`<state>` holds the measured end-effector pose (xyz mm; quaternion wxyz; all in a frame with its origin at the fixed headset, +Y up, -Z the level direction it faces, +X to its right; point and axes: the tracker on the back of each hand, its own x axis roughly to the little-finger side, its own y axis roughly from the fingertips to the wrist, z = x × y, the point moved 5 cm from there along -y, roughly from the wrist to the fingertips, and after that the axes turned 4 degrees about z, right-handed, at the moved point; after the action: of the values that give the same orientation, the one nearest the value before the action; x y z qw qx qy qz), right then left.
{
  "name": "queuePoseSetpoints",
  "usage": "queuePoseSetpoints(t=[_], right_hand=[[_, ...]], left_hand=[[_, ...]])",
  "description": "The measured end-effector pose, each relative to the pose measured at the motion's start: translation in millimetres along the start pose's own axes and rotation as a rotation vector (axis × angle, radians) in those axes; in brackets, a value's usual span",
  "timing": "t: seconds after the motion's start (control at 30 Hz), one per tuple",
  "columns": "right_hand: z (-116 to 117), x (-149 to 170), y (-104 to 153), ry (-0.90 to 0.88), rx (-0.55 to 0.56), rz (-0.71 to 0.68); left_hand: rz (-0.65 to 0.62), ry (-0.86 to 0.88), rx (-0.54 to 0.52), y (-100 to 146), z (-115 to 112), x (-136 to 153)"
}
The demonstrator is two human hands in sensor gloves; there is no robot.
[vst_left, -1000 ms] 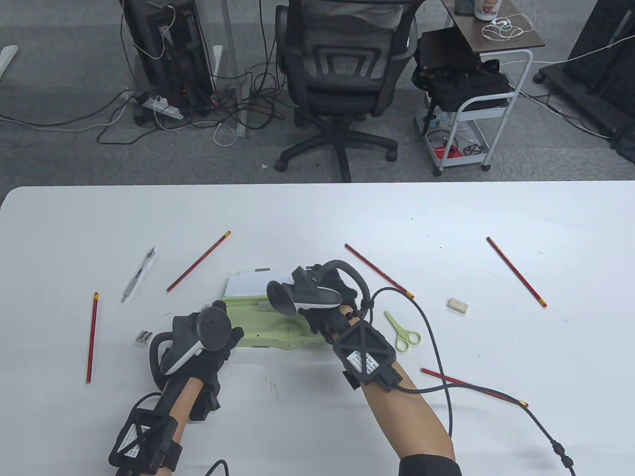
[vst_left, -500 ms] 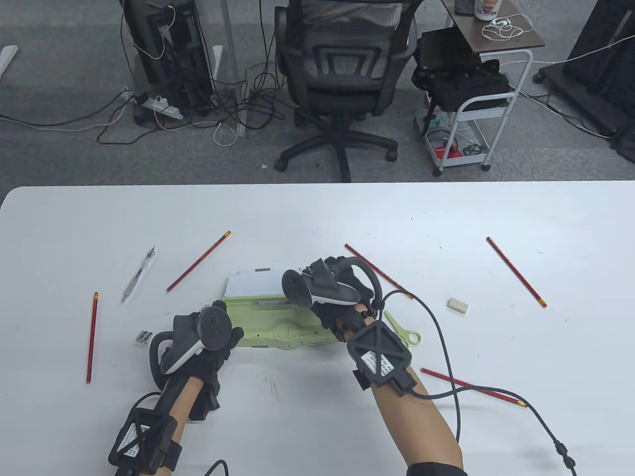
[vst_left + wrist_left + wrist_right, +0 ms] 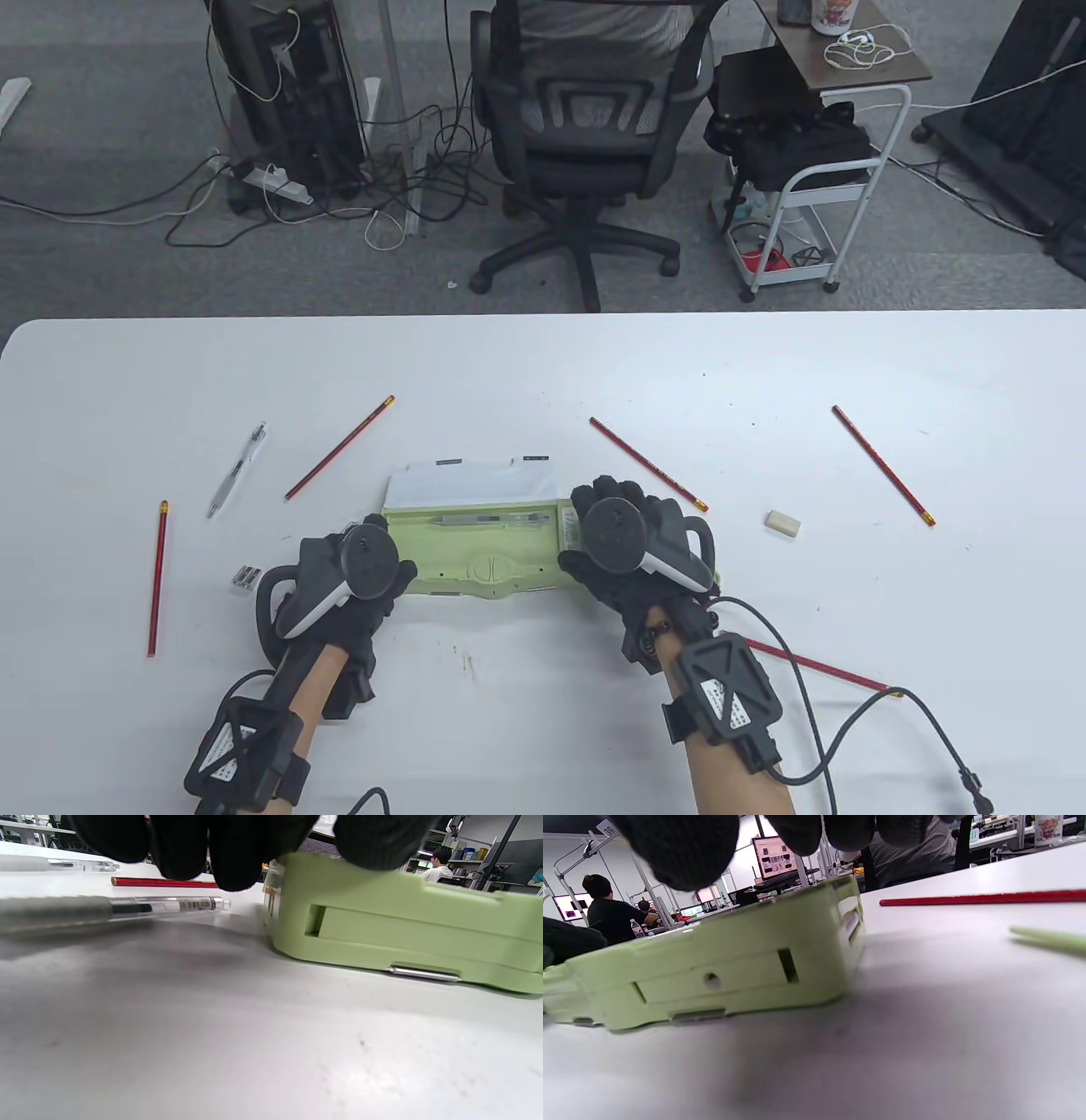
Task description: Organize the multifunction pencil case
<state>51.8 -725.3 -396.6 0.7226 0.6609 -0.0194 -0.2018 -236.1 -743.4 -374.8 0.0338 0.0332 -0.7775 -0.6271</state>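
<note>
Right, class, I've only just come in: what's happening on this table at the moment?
A person in sensor gloves has a green pencil case lying open in front of them. The left hand rests at its left end and the right hand at its right end. A pen already lies inside it. Red pencils, a white pen, an eraser and a sharpener lie loose on the white table, not yet packed.
</note>
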Motion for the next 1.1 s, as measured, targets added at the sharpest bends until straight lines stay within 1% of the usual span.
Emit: queuePoseSetpoints(t=[0.13,0.27,0.47,0.63,0.7,0.83,0.93,0.97,1.03,1.1], right_hand=[[11.4,0.6,0.5,-0.042,-0.014,-0.014],[21.0,-2.4,-3.0,-0.03,-0.065,-0.007],[22.9,-1.8,-1.2,-0.025,-0.083,0.003],[21.9,-0.9,-1.4,-0.028,-0.085,0.003],[21.9,-0.6,-1.5,-0.03,-0.085,0.003],[21.6,-0.5,-1.5,-0.032,-0.082,0.003],[21.3,-0.1,-1.5,-0.033,-0.082,0.003],[21.2,0.0,-1.4,-0.034,-0.082,0.002],[21.1,0.7,-1.3,-0.037,-0.081,0.001],[21.0,1.6,-1.5,-0.049,-0.082,0.002]], left_hand=[[-0.003,0.003,-0.001,0.0,0.0,0.0],[-0.004,0.007,0.0,-0.2,-0.1,0.1],[-0.011,-0.005,0.009,0.0,1.0,-0.8],[-0.031,0.029,0.018,0.7,2.1,2.2],[-0.032,0.043,0.017,1.9,6.3,4.3],[-0.031,0.11,-0.026,8.1,23.9,13.0],[0.017,0.104,-0.058,12.3,40.0,28.8],[0.07,0.085,-0.057,15.1,46.3,37.8],[0.118,0.014,-0.056,21.7,56.0,49.5],[0.168,-0.052,-0.052,30.1,59.9,58.4]])
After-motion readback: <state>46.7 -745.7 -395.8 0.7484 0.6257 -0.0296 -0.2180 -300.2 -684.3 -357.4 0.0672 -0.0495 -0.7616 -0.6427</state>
